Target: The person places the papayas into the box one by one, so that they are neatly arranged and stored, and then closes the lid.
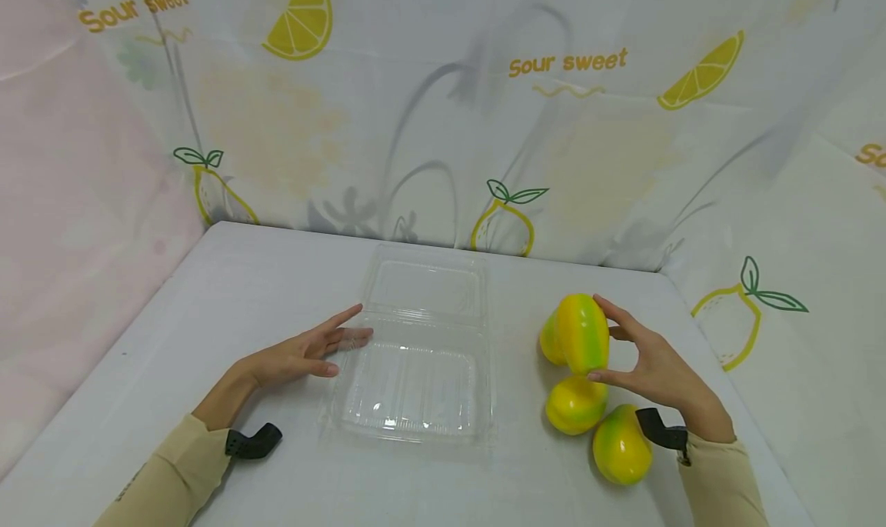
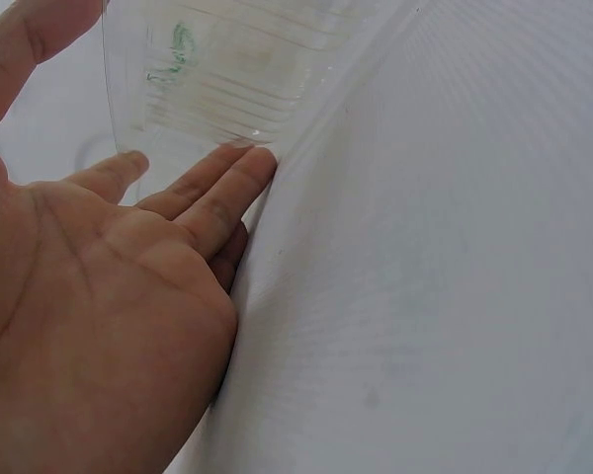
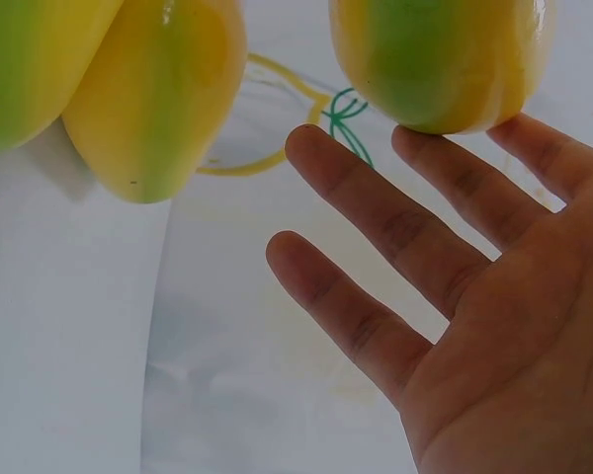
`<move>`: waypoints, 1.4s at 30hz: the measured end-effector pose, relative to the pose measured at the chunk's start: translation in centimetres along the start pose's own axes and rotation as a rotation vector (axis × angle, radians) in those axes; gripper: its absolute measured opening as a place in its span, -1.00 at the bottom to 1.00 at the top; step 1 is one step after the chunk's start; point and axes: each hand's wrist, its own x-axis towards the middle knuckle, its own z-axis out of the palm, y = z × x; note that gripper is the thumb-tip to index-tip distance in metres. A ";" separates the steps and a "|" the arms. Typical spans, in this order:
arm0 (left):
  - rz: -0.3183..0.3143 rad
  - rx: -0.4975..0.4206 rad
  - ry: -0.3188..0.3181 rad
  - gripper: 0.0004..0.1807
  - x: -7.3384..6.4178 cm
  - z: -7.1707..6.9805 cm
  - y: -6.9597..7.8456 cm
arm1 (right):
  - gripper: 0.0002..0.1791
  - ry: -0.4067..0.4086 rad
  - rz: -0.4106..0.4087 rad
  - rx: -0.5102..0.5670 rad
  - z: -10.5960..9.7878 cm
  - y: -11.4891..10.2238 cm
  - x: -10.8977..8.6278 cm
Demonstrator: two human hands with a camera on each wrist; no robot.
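Observation:
My right hand pinches a glossy yellow-and-green mango-like fruit between thumb and fingertips. In the right wrist view, fingertips touch the underside of this fruit, while two other fingers extend apart from it. My left hand has its fingers stretched toward the left edge of a clear plastic clamshell container, whose lid is folded back flat. The left wrist view shows its fingertips at the wall of the container.
Three similar fruits are on the white table: one partly hidden behind the held fruit, one just below it, and one nearer the front. A lemon-printed cloth hangs behind the table.

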 end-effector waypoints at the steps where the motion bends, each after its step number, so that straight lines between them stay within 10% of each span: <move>1: 0.000 0.001 0.001 -0.03 0.0 0.0 0.0 | 0.15 0.001 -0.003 -0.003 0.0 0.0 0.0; 42: -0.020 -0.014 0.010 -0.02 0.0 0.0 0.1 | 0.15 -0.004 -0.059 -0.017 0.6 -0.3 0.3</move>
